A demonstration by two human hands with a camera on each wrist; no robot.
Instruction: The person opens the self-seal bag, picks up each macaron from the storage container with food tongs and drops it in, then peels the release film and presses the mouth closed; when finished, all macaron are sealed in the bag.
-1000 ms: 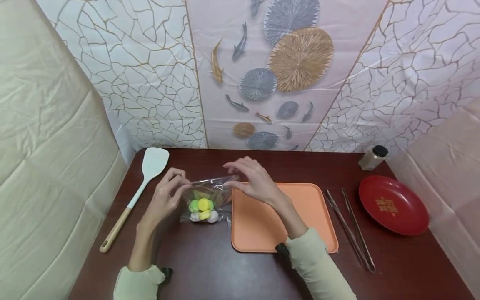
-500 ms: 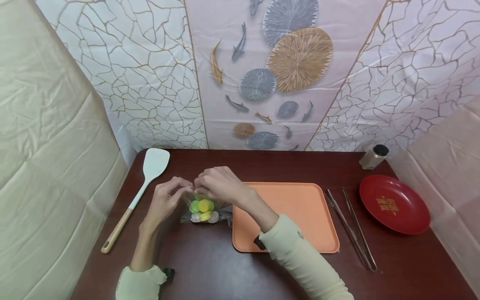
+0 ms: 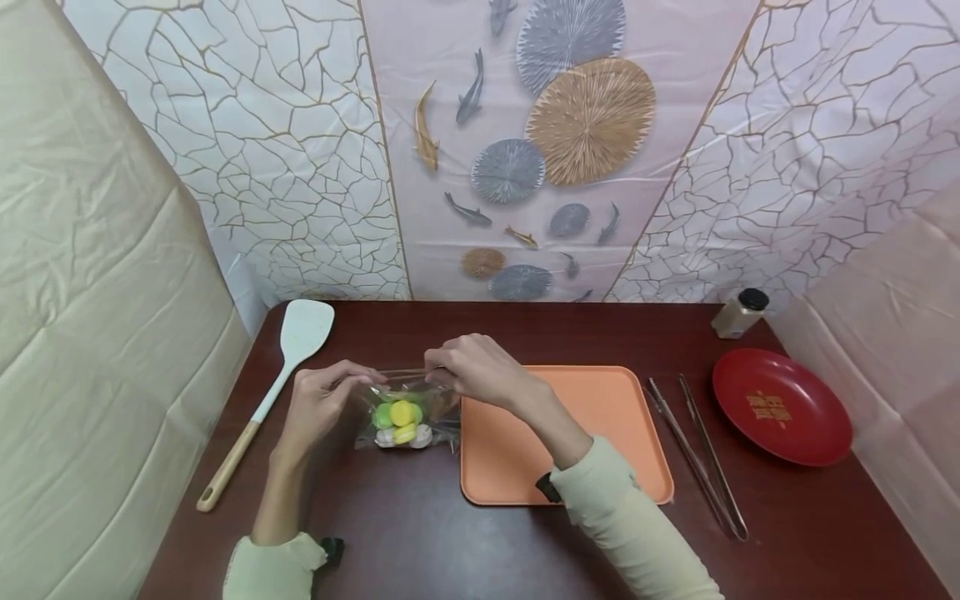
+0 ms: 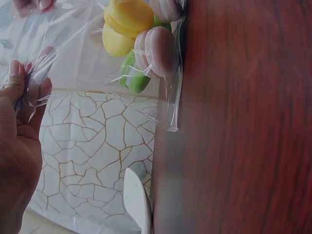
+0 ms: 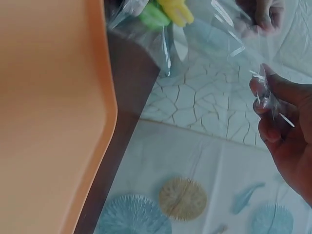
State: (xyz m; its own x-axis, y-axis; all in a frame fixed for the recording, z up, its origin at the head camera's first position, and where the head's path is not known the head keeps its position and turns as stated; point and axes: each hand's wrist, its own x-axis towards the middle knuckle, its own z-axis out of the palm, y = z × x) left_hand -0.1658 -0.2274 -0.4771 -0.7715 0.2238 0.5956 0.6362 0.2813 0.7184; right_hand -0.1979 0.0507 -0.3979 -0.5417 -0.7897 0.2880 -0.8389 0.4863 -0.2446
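A clear plastic bag (image 3: 438,402) stands at the left middle of the table, its top edge stretched between both hands. Several macarons sit low in it: yellow ones (image 4: 129,17), pale lilac ones (image 4: 162,51) and a green one (image 4: 133,75). My left hand (image 3: 318,404) pinches the bag's upper left edge between thumb and fingers. At the upper right edge, my right hand (image 3: 480,367) pinches the film, which bunches between thumb and curled fingers in the right wrist view. The bag's lower right part lies against the edge of the orange tray (image 3: 566,433).
On the left lies a white spatula (image 3: 306,332) with a wooden handle. Metal tongs (image 3: 701,458) rest right of the tray, spread apart. Further right are a red plate (image 3: 806,417) with gold lettering and a black-lidded jar (image 3: 738,315) at the back.
My right hand moved left to meet the left hand at the bag's top, then slid back right along the edge. The left hand stays at its corner, fingers now straighter.
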